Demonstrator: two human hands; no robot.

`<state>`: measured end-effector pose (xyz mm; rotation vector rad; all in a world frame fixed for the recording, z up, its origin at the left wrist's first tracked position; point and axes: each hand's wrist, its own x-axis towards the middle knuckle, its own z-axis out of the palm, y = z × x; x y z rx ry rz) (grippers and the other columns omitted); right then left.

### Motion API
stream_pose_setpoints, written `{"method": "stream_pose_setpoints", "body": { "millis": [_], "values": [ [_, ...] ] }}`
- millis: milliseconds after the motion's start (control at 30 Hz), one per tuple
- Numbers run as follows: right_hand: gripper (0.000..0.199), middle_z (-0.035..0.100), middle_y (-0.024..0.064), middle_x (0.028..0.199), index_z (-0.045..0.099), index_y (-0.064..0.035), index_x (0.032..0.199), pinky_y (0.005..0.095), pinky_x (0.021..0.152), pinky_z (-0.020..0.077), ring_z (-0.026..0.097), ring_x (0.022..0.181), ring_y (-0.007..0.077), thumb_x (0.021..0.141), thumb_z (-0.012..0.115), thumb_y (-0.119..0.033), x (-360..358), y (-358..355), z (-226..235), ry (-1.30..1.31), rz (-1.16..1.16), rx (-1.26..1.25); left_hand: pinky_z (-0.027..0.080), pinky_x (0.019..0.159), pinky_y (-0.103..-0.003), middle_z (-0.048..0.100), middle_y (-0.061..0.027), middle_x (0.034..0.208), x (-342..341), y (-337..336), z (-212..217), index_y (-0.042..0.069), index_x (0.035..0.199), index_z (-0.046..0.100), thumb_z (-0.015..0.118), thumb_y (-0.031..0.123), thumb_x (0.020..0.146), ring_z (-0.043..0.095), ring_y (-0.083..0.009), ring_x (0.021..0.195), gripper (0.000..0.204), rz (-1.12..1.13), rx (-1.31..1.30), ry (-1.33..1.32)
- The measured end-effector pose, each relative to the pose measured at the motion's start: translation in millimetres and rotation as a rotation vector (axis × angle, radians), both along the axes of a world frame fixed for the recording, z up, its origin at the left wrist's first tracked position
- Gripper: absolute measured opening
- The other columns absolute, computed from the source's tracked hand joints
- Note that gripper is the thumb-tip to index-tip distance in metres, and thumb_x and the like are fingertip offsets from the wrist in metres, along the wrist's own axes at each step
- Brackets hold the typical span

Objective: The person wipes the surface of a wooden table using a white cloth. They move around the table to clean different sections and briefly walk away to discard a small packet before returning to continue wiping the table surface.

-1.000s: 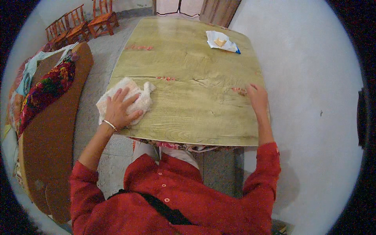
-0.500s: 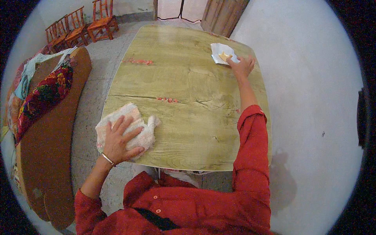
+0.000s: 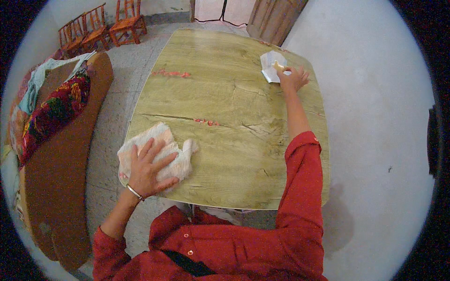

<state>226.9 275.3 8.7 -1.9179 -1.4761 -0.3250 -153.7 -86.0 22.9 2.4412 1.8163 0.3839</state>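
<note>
My left hand [image 3: 147, 168] lies flat with fingers spread on a white and pale-pink cloth [image 3: 133, 147] at the near left corner of the wood-patterned table [image 3: 225, 98]. A twisted end of the cloth sticks up beside my thumb. At the far right of the table, my right hand [image 3: 294, 80] pinches a small yellowish piece [image 3: 279, 65] between thumb and forefinger, its other fingers spread. This piece is over a creased white sheet [image 3: 269, 61], perhaps a paper or wrapper; what exactly it is I cannot make out.
A brown sofa-like seat [image 3: 61, 187] stands left of the table, with a colourful patterned cushion [image 3: 56, 110] and light cloths on it. Wooden chairs [image 3: 126, 25] line the back left wall. A white wall [image 3: 370, 117] runs close along the right side.
My right hand has changed its grip: thumb and forefinger now close together at the yellowish piece, and the white sheet has turned slightly. My left hand stays on the cloth. The view has shifted slightly.
</note>
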Motion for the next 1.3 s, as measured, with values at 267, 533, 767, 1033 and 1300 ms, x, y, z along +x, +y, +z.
{"method": "stream_pose_setpoints", "body": {
  "millis": [267, 533, 767, 1033, 1300],
  "values": [
    [0.023, 0.044, 0.0135, 0.132, 0.061, -0.0101, 0.084, 0.0497, 0.105, 0.0231, 0.031, 0.127, 0.0379, 0.064, 0.072, -0.013, -8.7, -77.0, 69.3, -0.228, 0.591, 0.515, 0.018, 0.098, -0.066, 0.044, -0.0115, 0.134, 0.0, 12.2, -0.8, 0.027, 0.12, 0.058, 0.064, 0.054, 0.069, 0.034, -0.0364, 0.127, 0.058, -0.021, 0.072, -0.005],
    [0.022, 0.046, 0.0184, 0.128, 0.06, -0.0053, 0.091, 0.046, 0.103, 0.0322, 0.044, 0.121, 0.0342, 0.071, 0.071, -0.007, -69.2, -264.0, 143.0, 0.181, 1.054, 0.448, 0.021, 0.097, -0.065, 0.046, -0.0107, 0.131, 15.6, -6.8, -1.5, 0.029, 0.118, 0.059, 0.066, 0.054, 0.067, 0.036, -0.0377, 0.125, 0.057, -0.088, 0.112, -0.032],
    [0.043, 0.054, 0.0142, 0.122, 0.055, -0.0073, 0.109, 0.0521, 0.101, 0.0304, 0.047, 0.117, 0.0331, 0.074, 0.067, -0.03, -71.9, -349.2, 206.1, 0.302, 1.841, 0.508, 0.018, 0.098, -0.065, 0.046, -0.0098, 0.13, 34.4, -19.9, 6.2, 0.029, 0.117, 0.059, 0.067, 0.053, 0.067, 0.036, -0.037, 0.125, 0.056, -0.089, 0.085, -0.065],
    [0.061, 0.053, 0.0154, 0.124, 0.049, -0.0055, 0.124, 0.0599, 0.104, 0.0221, 0.045, 0.117, 0.0316, 0.081, 0.061, -0.046, -81.0, -373.5, 230.2, 0.322, 2.179, 0.473, 0.016, 0.101, -0.065, 0.044, -0.0106, 0.132, 27.9, -3.5, 6.7, 0.027, 0.118, 0.059, 0.069, 0.049, 0.064, 0.034, -0.0366, 0.126, 0.058, -0.1, 0.077, -0.062],
    [0.054, 0.052, 0.0141, 0.122, 0.05, -0.0058, 0.12, 0.0551, 0.103, 0.0237, 0.044, 0.116, 0.029, 0.082, 0.06, -0.042, -75.2, -374.0, 227.6, 0.323, 2.135, 0.39, 0.016, 0.101, -0.064, 0.044, -0.0109, 0.133, 25.0, -2.2, 1.3, 0.025, 0.117, 0.06, 0.07, 0.047, 0.064, 0.033, -0.0363, 0.127, 0.059, -0.073, 0.064, -0.073]
  ]
}}
